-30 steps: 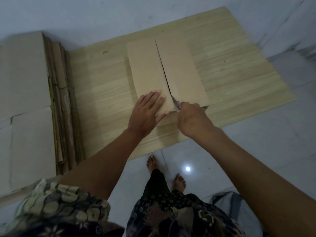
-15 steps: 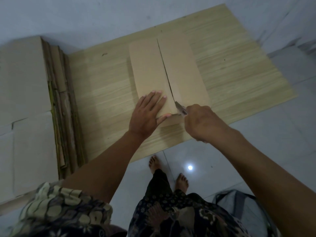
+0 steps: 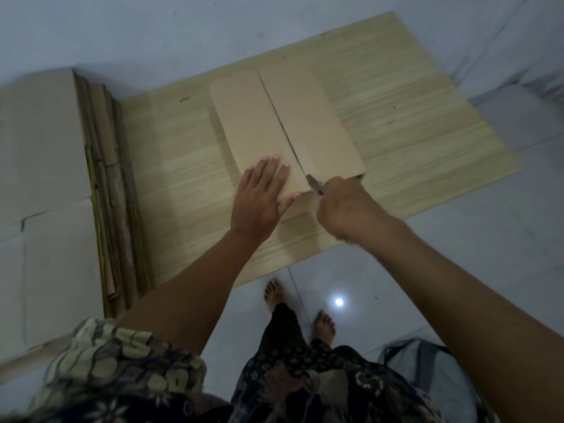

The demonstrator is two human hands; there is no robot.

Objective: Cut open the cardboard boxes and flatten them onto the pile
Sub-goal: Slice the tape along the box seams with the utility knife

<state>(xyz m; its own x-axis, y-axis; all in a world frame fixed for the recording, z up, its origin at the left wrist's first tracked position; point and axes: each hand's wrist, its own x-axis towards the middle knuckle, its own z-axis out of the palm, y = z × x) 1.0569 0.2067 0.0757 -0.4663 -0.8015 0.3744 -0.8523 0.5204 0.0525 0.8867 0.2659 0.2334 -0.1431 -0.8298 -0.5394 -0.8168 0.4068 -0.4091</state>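
Since a moment ago, the knife (image 3: 314,183) gripped by the right hand (image 3: 348,209) has been brought back to the box (image 3: 283,129) seam's near end. The box is pressed under the flat left hand (image 3: 259,199) on a wooden board (image 3: 412,123) laid over pale tiled floor (image 3: 457,285), beside the cardboard pile (image 3: 45,178).

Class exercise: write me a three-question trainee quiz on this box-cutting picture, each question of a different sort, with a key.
1. True or false: the left hand lies flat on the brown cardboard box.
2. The right hand holds: A) tape roll B) small metal-bladed cutter C) nothing.
3. Fill in: the pile of flattened brown cardboard lies to the person's ____, beside the pale wooden board.

Key: 1 true; 2 B; 3 left.
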